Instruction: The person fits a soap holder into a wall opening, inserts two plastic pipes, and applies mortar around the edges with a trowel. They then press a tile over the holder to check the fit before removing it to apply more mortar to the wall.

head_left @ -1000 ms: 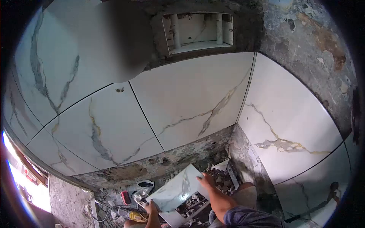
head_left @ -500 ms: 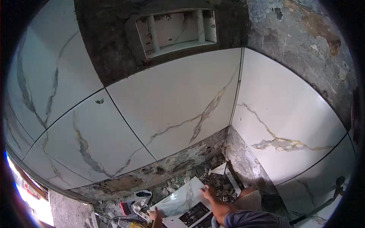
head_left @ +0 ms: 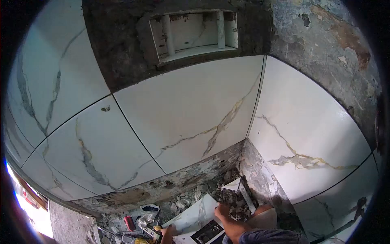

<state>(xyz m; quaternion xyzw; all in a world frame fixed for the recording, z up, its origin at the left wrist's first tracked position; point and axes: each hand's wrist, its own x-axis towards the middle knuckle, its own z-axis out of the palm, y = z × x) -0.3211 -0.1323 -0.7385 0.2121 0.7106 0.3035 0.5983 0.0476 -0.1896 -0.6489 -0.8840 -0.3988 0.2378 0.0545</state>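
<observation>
A white marble-patterned tile piece with a dark rectangular opening lies low in the view, over the rubble. My right hand holds its upper right edge, fingers closed on it. At its left edge my left hand grips it near the bottom of the view. The tile's lower part runs toward the frame's bottom edge. Just left of my left hand lie a clear plastic bag and a red brush.
Large marble-patterned tiles cover both walls above a bare, rough strip. A recessed niche sits higher up. Broken rubble and a white tile offcut lie by the corner. Cables and a yellow tool are at bottom left.
The view has shifted slightly. The tile piece has moved a little downward with both hands still on it, and the fingers of my right hand look more curled.
</observation>
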